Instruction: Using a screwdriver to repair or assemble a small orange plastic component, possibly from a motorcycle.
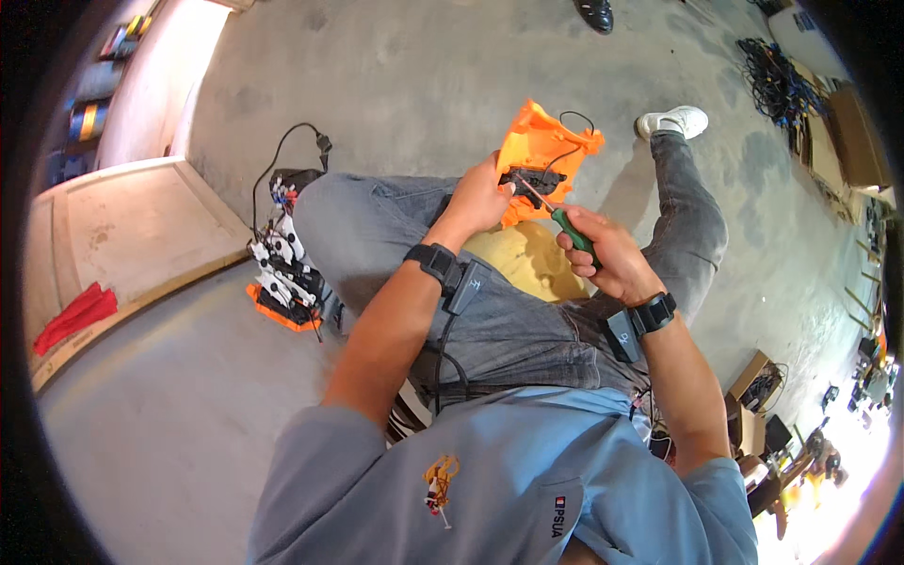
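Observation:
My left hand point(478, 196) grips the edge of an orange plastic housing point(533, 134), with the thumb near a black part point(544, 179) set inside it. A thin black cable loops out of the housing's upper right. In my right hand point(607, 247) is a screwdriver point(575, 237) with a green handle, my fingers wrapped round it. Its metal shaft points up and left, and the tip reaches the black part; whether it sits in a screw is too small to tell. Below the housing, between my legs, lies a rounded yellow object point(529, 261).
To the left on the floor stands a white, black and orange mechanical assembly point(281, 259) with a black cable. A wooden board point(141, 221) bears a red cloth point(77, 317). Bundled cables point(780, 80) and cardboard boxes point(859, 137) lie far right. A black shoe point(595, 13) shows at the top.

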Demonstrator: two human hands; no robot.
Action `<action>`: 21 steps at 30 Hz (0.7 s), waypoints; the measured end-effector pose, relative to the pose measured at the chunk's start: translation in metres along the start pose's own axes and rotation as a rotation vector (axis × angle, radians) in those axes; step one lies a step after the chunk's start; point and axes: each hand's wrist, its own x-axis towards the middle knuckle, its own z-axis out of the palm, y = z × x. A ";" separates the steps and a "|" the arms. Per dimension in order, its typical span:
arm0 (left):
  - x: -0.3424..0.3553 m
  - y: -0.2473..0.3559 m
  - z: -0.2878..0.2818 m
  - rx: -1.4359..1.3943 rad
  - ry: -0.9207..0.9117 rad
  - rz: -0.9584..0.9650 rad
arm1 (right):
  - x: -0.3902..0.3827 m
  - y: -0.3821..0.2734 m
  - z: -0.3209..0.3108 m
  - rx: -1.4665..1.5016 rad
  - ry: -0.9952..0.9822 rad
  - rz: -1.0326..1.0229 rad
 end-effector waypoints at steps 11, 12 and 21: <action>0.003 0.003 -0.008 -0.744 -0.063 -0.208 | 0.015 0.020 -0.040 -0.206 0.235 -0.359; 0.004 0.003 -0.007 -0.821 -0.087 -0.200 | 0.020 0.024 -0.046 -0.226 0.226 -0.356; -0.002 0.009 -0.006 -1.096 -0.175 -0.212 | 0.023 0.023 -0.019 -0.003 0.185 -0.302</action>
